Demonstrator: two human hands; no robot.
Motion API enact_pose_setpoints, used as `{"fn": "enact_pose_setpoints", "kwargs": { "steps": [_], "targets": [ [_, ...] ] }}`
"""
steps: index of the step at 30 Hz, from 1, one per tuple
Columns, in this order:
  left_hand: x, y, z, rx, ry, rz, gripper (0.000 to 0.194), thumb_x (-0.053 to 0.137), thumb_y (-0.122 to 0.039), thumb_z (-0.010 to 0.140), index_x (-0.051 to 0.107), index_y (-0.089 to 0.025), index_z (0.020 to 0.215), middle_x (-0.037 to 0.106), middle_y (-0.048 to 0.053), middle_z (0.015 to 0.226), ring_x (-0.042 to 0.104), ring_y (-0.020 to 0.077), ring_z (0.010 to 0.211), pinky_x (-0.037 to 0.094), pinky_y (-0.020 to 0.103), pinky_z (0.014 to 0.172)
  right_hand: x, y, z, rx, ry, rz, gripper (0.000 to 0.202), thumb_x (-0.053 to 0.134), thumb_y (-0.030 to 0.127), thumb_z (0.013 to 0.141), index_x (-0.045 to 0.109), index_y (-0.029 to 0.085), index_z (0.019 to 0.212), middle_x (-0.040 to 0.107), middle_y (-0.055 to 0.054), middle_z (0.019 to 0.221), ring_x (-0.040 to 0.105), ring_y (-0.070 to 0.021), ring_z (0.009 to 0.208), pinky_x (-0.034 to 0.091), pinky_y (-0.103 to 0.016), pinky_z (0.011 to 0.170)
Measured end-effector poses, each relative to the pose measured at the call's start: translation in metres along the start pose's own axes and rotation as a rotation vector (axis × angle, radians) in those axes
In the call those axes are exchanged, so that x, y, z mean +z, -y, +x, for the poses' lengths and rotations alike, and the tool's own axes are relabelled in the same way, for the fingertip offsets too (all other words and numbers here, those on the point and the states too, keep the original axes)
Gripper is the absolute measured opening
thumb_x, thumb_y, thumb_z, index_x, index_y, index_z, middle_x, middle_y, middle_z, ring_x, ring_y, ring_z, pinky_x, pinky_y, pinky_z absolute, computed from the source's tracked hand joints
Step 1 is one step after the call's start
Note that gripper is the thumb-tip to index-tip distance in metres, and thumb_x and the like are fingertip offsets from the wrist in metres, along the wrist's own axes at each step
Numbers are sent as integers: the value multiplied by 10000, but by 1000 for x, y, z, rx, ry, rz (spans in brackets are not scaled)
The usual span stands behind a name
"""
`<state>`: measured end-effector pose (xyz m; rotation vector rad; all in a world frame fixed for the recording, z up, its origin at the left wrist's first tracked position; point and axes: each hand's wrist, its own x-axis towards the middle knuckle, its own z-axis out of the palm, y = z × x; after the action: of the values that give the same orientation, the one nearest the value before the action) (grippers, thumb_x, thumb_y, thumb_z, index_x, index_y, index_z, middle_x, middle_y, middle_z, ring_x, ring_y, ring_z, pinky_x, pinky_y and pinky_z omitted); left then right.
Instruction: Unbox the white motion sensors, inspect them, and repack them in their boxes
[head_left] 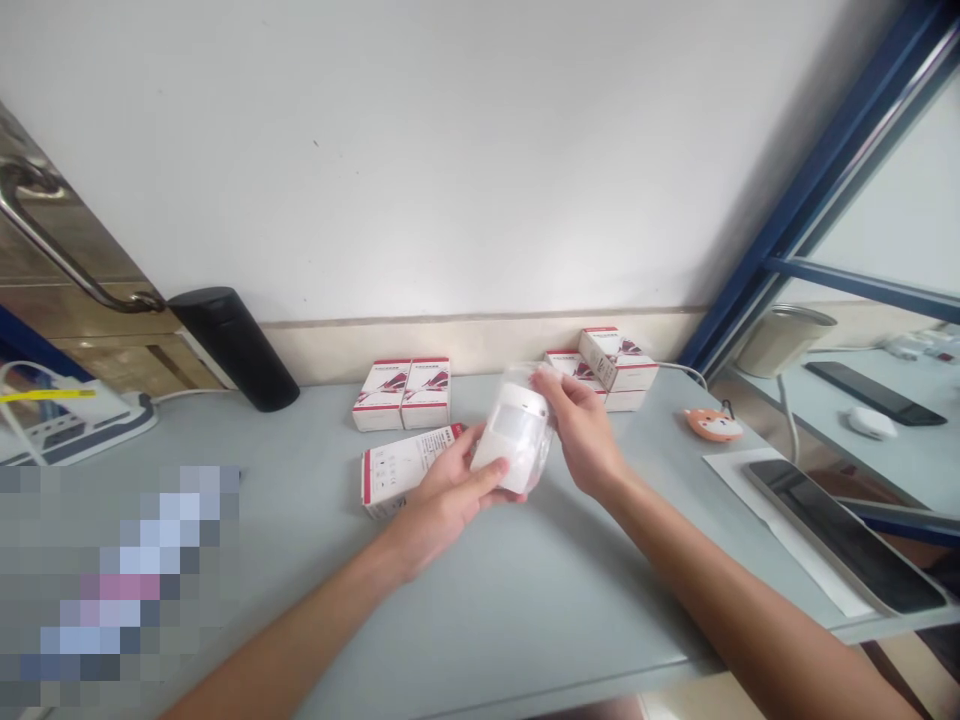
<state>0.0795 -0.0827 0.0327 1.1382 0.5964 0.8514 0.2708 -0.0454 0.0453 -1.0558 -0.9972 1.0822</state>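
Both hands hold a small white plastic device wrapped in a clear bag above the grey table. My left hand grips its lower end from the left. My right hand pinches the bag at the top right. A white-and-red carton lies on its side just left of my left hand.
Two white-and-red boxes stand side by side near the wall; further boxes are stacked to the right. A black cylinder leans at the back left. An orange fox-shaped item and a phone on white paper lie to the right.
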Motion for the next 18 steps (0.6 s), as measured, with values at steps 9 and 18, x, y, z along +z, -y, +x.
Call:
{"fn": "enact_pose_setpoints", "kwargs": {
  "steps": [9,18],
  "targets": [
    [8,8,-1,-90,16,-209,515,707,-344,999,557,-182,1464,682,157,1364,684,319,1264,433,479,1189,-4,19,-4,-305,-172,-120,350,754,546,897,667,211,846,593,7,745,518,-140,684,415,-268,600],
    [8,11,-2,-121,42,-146,447,762,-401,953,615,-170,1307,677,83,1003,688,179,865,523,358,862,-21,35,10,-295,-5,53,291,782,403,881,654,288,1116,645,26,795,616,-144,691,514,-277,635]
  ]
}}
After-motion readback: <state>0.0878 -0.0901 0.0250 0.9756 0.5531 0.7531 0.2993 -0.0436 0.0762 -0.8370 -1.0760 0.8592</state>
